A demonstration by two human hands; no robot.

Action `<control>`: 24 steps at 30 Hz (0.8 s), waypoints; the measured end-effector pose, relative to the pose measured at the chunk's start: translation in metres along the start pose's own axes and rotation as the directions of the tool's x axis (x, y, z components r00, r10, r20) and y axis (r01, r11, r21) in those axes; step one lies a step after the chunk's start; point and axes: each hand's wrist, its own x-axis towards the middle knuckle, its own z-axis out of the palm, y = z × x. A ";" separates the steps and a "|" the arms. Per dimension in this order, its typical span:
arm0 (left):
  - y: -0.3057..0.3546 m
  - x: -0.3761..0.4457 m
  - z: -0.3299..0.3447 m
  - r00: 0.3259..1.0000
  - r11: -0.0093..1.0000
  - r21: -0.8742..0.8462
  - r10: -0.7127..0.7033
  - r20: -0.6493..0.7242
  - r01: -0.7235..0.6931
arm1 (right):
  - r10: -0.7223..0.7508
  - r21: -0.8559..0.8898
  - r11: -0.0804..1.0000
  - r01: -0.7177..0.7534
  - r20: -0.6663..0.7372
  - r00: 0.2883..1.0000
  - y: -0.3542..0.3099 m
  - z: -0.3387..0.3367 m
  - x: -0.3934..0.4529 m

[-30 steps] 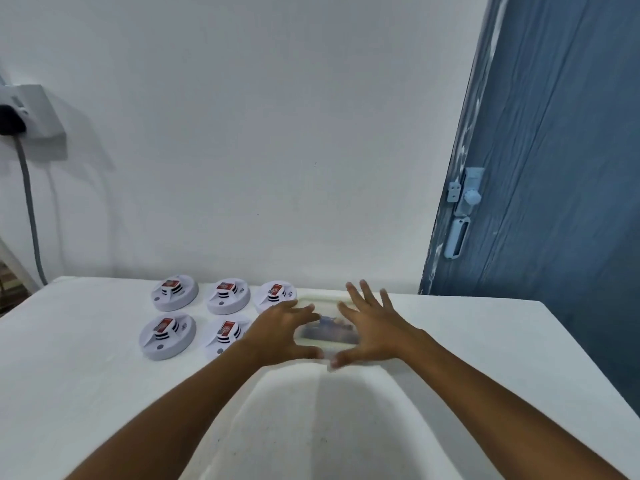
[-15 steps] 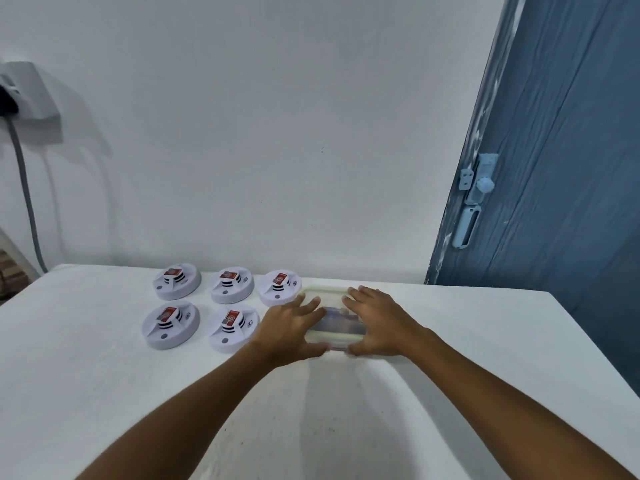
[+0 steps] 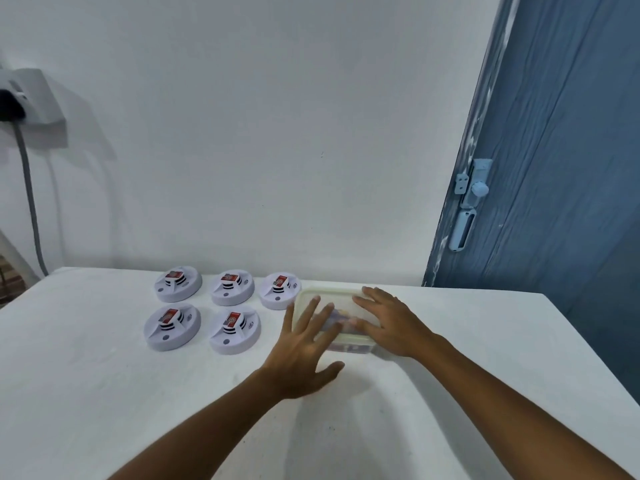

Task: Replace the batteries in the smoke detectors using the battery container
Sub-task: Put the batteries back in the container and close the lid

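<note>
Only the head view here. The battery container [image 3: 333,318] is a clear plastic box with a pale, see-through lid on it, sitting on the white surface [image 3: 104,393] toward the far edge, just right of the smoke detectors. Something bluish and dark shows through the lid, but it's too blurry to say what it is.

The left hand [image 3: 304,348] comes in over the near-left corner of the box with fingers spread and straight, fingertips over the lid, thumb out toward the surface in front of the box. It isn't gripping anything. The right hand [image 3: 389,323] lies flat over the right side of the lid, fingers fairly straight and together, palm down, and it also isn't curled round anything.

The five smoke detectors [image 3: 227,311] are round and white, laid out in two rows: three at the back, two in front. Each one has a red-labelled battery sitting in its top. The nearest back one [image 3: 280,291] is just beside the container's left edge; whether they touch is hard to tell.

As for the room, there's a plain white wall [image 3: 259,133] behind the surface. A blue door [image 3: 561,168] stands on the right with a pale latch [image 3: 472,188] on it. On the far left there's a wall box [image 3: 33,97] with a grey cable [image 3: 29,192] hanging down from it.
</note>
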 end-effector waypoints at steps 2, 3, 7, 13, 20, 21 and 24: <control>-0.002 -0.001 0.000 0.998 0.998 0.006 -0.064 0.001 0.064 | 0.023 0.021 1.000 -0.022 -0.051 0.998 0.005 0.001 -0.004; -0.004 -0.001 0.000 0.994 0.994 0.001 -0.106 0.012 0.106 | 0.036 0.023 0.999 -0.034 -0.087 0.996 0.007 0.000 -0.005; -0.014 0.015 -0.007 0.934 0.946 -0.041 -0.311 0.175 0.322 | -0.006 -0.039 0.999 -0.002 -0.210 0.978 0.007 0.000 -0.020; -0.026 0.046 -0.025 0.768 0.859 -0.101 -0.388 0.510 0.502 | -0.184 -0.006 0.982 0.189 -0.262 0.947 0.006 0.016 -0.043; -0.026 0.039 -0.014 0.792 0.919 -0.134 -0.238 0.563 0.371 | -0.108 0.211 0.966 0.150 -0.198 0.974 0.021 0.032 -0.032; -0.026 0.038 -0.012 0.818 0.924 -0.144 -0.232 0.527 0.354 | -0.101 0.214 0.965 0.149 -0.217 0.971 0.021 0.034 -0.030; -0.025 0.036 -0.006 0.876 0.920 -0.197 -0.233 0.422 0.339 | -0.084 0.178 0.974 0.138 -0.282 0.956 0.023 0.041 -0.027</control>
